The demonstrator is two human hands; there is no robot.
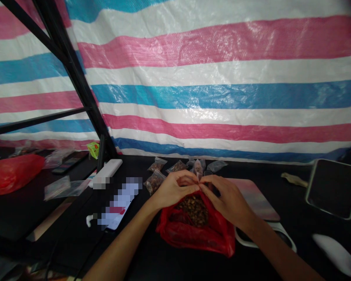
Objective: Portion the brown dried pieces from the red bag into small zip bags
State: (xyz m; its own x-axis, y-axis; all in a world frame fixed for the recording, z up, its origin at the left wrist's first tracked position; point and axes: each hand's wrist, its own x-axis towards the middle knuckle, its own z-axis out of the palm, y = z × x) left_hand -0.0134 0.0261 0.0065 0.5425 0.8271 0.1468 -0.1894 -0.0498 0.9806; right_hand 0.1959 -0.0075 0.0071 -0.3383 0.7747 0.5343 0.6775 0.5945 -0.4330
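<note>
An open red plastic bag (199,238) lies on the black table in front of me, with a heap of small brown dried pieces (194,210) inside it. Above its far edge, my left hand (175,189) and my right hand (228,201) meet with fingertips pinched together. Between them they grip a small clear plastic bag (198,168) that points away from me and has something brownish in it. The fingers hide its near end. Just beyond my left hand sit several filled clear bags, among them one bag (154,181) close to my wrist.
Left of me lie a lit phone (119,210), a white box-like device (108,171) and a white earbud (89,220). To the right are a pinkish flat case (248,197), a dark-screened device (333,189) and a white mouse (337,253). Another red bag (17,171) is at far left.
</note>
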